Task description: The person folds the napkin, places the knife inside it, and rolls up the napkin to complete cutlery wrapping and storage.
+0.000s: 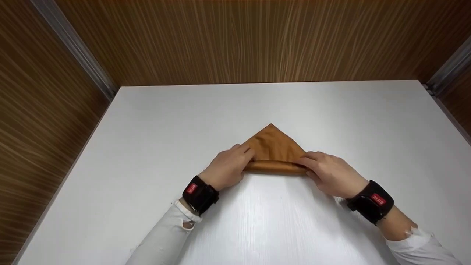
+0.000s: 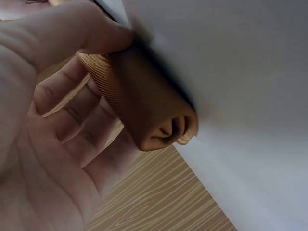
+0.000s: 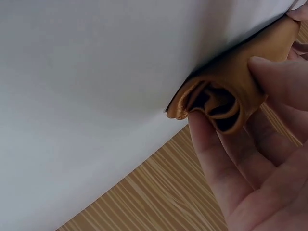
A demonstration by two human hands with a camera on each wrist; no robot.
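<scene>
Between hands | brown cloth point(image 1: 274, 149) half-rolled | left hand point(image 1: 227, 167), right hand point(image 1: 333, 173) pinching roll ends

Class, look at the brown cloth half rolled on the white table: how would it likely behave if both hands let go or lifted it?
The brown cloth is probably floppy: its rolled end shows soft, loose folds. The roll would likely loosen once the left hand and right hand release it. Its sheen suggests it may be slippery.

Before you the cloth point(image 1: 274, 149) lay on the middle of the table point(image 1: 147, 129), its rolled edge nearest you and its point toward the back wall point(image 1: 239, 40), with your left hand point(image 1: 226, 167) at the roll's left end and your right hand point(image 1: 331, 173) at its right.
</scene>
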